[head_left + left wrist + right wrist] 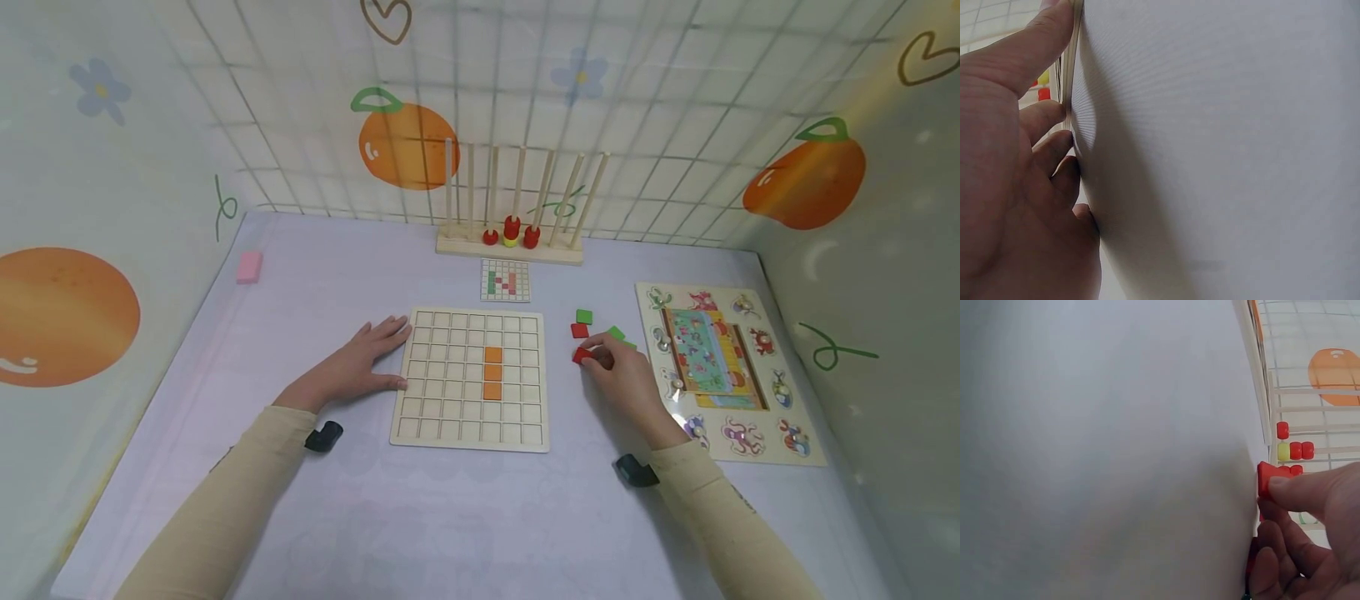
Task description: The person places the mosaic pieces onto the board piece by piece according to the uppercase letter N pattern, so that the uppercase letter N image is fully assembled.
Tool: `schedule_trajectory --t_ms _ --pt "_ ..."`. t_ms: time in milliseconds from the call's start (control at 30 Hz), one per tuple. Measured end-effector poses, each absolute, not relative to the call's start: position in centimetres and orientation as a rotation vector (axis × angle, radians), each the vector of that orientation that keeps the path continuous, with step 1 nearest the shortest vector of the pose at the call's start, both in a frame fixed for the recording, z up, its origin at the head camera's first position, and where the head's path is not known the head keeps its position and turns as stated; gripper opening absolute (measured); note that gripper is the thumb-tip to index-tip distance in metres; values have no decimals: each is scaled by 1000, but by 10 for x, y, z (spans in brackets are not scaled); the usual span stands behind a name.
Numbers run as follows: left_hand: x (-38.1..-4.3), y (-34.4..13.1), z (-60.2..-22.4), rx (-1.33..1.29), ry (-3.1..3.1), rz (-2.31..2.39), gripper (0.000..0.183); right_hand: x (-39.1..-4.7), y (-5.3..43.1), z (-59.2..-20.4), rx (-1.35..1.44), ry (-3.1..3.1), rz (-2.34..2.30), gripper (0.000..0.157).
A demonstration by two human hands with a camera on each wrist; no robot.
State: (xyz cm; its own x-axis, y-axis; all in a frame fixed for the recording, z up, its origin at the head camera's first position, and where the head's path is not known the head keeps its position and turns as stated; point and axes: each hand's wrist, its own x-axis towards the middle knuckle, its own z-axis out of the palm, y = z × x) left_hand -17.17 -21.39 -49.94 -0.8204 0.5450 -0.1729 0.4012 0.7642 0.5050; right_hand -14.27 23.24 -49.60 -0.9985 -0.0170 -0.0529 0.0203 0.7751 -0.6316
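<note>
My left hand (363, 364) lies at the left edge of a square wooden grid board (442, 408), its fingers stretched and the fingertips touching the rim. Three orange square tiles (492, 372) sit in one column of the board, right of its middle. Beyond the board's right side, my right hand (622, 375) pinches a red square tile (581, 356) between thumb and forefinger; the right wrist view shows the thumb on the red tile (1265, 478). Just past it lie another red tile (580, 331) and a green tile (584, 317). More green tiles (617, 332) are partly hidden by the right hand.
A small pattern card (506, 281) lies behind the board. Behind it stands a wooden peg rack (510, 250) with several red and yellow beads. An animal picture puzzle board (720, 425) lies at the right. At the back left is a pink block (250, 267).
</note>
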Motion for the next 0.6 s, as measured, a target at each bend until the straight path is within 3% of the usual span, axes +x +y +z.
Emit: schedule_trajectory --t_ms 600 --pt "-171 -214 -498 731 2646 660 100 -130 222 -482 -48 2851 -1089 19"
